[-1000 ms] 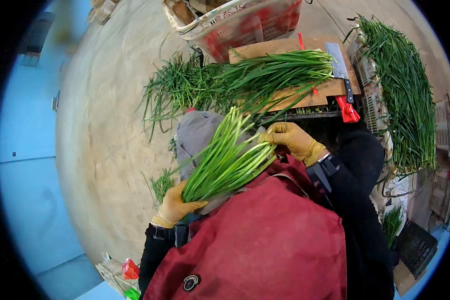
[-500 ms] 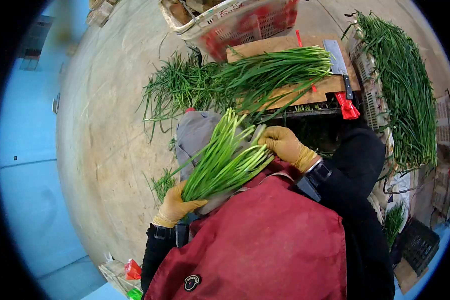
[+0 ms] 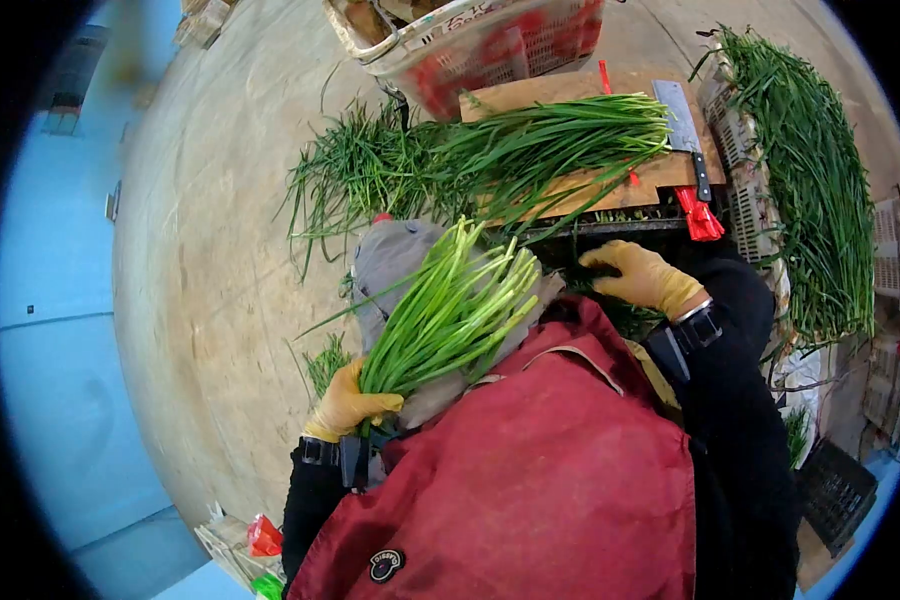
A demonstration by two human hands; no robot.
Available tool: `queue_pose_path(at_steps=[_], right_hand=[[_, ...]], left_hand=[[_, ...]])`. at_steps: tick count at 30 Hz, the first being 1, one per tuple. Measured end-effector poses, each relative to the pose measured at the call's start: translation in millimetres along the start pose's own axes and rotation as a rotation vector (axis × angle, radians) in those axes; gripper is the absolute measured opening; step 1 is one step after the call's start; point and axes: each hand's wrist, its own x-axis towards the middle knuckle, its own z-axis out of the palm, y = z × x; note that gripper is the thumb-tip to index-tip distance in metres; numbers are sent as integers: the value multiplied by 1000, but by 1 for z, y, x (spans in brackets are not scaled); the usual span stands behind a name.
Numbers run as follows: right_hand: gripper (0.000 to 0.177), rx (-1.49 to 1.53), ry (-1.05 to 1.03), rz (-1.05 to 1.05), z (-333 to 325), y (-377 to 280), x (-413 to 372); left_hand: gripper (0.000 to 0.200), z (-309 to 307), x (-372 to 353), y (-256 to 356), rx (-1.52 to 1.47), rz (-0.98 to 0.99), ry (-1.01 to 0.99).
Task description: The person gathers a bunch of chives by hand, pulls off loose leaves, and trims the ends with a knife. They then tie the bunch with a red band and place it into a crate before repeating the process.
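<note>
In a yellow glove, my left hand [image 3: 345, 402] is closed around the lower green part of a bunch of green stalks [image 3: 448, 310], whose pale ends fan out to the upper right over my grey-clad knee. My right hand [image 3: 642, 277], gloved too, is apart from the bunch, to its right, with thumb and fingers spread; nothing shows between them. Beyond, a pile of stalks [image 3: 560, 135] lies on a wooden board [image 3: 570, 187], pale ends to the right. A cleaver [image 3: 682, 125] rests at the board's right edge.
Red ties [image 3: 698, 214] hang at the board's near right corner. A crate [image 3: 753, 190] heaped with greens [image 3: 815, 200] stands at the right. Behind the board is a red and white basket [image 3: 500, 55]. Loose greens [image 3: 355, 165] lie on the floor left of the board.
My right hand has let go of the bunch's pale ends and moved right, its fingers now apart. My left hand keeps its hold and has shifted slightly left.
</note>
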Motion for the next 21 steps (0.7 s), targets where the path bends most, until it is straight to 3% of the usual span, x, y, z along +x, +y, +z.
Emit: queue_pose_path(at_steps=[1,2,3,5,9,10,12,14,15,19,21], right_hand=[[36,212,65,-50,5,-14,4],[50,570,-87,36,5,-30,12],[50,897,-116,141,3,-59,14],[48,1128,-157,58,28,-82,30],[29,1070,22,-121,60,-69,54],[17,1079,116,-44,44,-76,48],[16,1160,260,36,18,-63,44],[16,1176,256,48,-1,-43,34],[16,1105,230,80,-3,-44,28],[29,964,-189,213,11,-73,23],[26,911,-249,245,29,-95,33]], left_hand=[[41,-1,0,-1,9,-7,-2],[40,0,0,-1,14,-12,8],[40,0,0,0,20,-15,16],[39,0,2,2,36,-7,13],[40,0,0,3,4,-11,-29],[41,0,-1,5,-21,-20,-46],[45,-6,3,-5,-59,10,-70],[48,-12,7,-14,-146,32,-88],[53,-12,11,-18,-182,41,-86],[53,-13,14,-17,-195,47,-147],[54,-11,14,-19,-197,55,-118]])
